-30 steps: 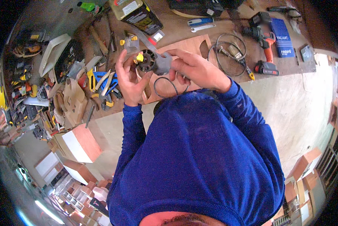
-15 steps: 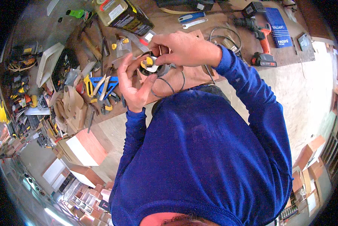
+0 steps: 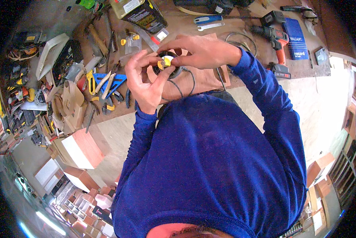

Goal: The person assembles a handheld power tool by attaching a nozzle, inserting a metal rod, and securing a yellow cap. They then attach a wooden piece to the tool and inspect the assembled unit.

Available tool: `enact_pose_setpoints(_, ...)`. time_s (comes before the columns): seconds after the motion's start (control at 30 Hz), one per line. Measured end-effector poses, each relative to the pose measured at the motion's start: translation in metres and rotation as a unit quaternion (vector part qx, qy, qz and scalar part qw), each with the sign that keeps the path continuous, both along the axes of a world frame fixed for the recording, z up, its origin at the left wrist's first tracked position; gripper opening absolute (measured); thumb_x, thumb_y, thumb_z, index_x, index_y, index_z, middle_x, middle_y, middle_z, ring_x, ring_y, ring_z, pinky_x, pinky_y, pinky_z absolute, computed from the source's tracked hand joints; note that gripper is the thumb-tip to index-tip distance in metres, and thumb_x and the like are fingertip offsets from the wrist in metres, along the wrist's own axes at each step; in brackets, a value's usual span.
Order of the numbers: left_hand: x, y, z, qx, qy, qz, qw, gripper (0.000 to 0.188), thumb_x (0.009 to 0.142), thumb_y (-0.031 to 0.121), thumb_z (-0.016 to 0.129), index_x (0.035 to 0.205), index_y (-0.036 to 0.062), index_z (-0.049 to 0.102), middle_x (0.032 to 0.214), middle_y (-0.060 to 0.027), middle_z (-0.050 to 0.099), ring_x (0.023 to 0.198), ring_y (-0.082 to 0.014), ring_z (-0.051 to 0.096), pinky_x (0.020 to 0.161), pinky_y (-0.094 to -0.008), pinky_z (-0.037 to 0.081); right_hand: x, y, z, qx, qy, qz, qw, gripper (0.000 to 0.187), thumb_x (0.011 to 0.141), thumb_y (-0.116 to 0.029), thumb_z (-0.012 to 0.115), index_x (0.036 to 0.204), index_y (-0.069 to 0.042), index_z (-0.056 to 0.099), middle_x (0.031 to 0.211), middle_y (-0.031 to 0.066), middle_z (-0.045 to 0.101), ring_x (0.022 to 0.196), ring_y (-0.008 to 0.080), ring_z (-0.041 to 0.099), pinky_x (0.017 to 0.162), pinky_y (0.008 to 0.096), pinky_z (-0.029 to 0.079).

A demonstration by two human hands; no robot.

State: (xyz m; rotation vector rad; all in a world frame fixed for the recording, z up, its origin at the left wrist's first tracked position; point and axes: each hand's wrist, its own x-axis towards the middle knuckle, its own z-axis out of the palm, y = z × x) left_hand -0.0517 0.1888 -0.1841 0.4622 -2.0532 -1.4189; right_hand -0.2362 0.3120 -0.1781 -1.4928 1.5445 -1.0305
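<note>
Both my hands meet over a round black tool body (image 3: 170, 74), seen end-on at the bench edge, with a dark cable (image 3: 193, 82) looping from it. A small yellow-and-white piece (image 3: 162, 64) sits at its middle. My left hand (image 3: 146, 81) comes from the left, its thumb and forefinger closed at the yellow part. From the right, my right hand (image 3: 203, 51) reaches across, thumb and fingers pinched at the white part. The fingers hide much of the tool, so its exact kind does not show.
A wooden board (image 3: 207, 81) lies under the tool. Behind are a large can (image 3: 140, 15), a screwdriver (image 3: 208, 19) and a spanner (image 3: 211, 27). A cordless drill (image 3: 280, 49) lies right, beside a blue book (image 3: 295, 37). At left lie a blue square (image 3: 113, 88) and many hand tools.
The yellow-and-white piece appears turned, its white part showing less and lying toward my right fingers. Both hands stay at the tool. The whole view has shifted slightly.
</note>
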Motion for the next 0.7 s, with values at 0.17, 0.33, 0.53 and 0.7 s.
enact_pose_setpoints(0.17,0.004,-0.003,-0.002,0.012,0.008,-0.008,1.000,0.074,0.077,-0.006,0.085,0.137,0.0023,0.044,0.107,-0.0155,0.073,0.103,-0.0214,0.069,0.098,-0.0367,0.051,0.010,0.003,-0.002,-0.027,0.045,-0.037,0.998,0.047,0.097,-0.020,0.064,0.140,-0.002,0.058,0.109,0.0224,0.068,0.100,0.0358,0.067,0.087,0.0420,0.053)
enact_pose_setpoints(0.33,0.010,-0.014,-0.001,-0.011,0.001,-0.022,1.000,0.069,0.082,-0.005,0.079,0.139,0.0013,0.042,0.116,-0.0183,0.071,0.112,-0.0237,0.066,0.100,-0.0363,0.049,0.020,-0.006,-0.009,-0.093,0.034,-0.102,0.990,0.038,0.091,-0.024,0.066,0.120,0.000,0.066,0.092,0.0238,0.071,0.085,0.0430,0.069,0.077,0.0486,0.056)
enact_pose_setpoints(0.53,0.012,-0.016,-0.001,0.014,0.015,-0.054,0.998,0.074,0.083,-0.003,0.078,0.145,0.0023,0.037,0.120,-0.0199,0.068,0.114,-0.0251,0.065,0.101,-0.0358,0.049,0.027,-0.007,-0.007,-0.075,0.016,-0.113,0.991,0.038,0.093,-0.017,0.068,0.125,0.002,0.063,0.089,0.0203,0.067,0.083,0.0363,0.067,0.076,0.0448,0.053)
enact_pose_setpoints(0.7,0.014,-0.018,-0.001,0.000,-0.019,0.003,1.000,0.079,0.079,-0.007,0.079,0.146,0.0061,0.037,0.115,-0.0131,0.065,0.107,-0.0206,0.064,0.096,-0.0339,0.050,0.036,-0.006,-0.011,-0.086,0.003,-0.141,0.986,0.037,0.092,-0.015,0.067,0.125,0.001,0.064,0.097,0.0212,0.068,0.086,0.0361,0.069,0.077,0.0442,0.054)
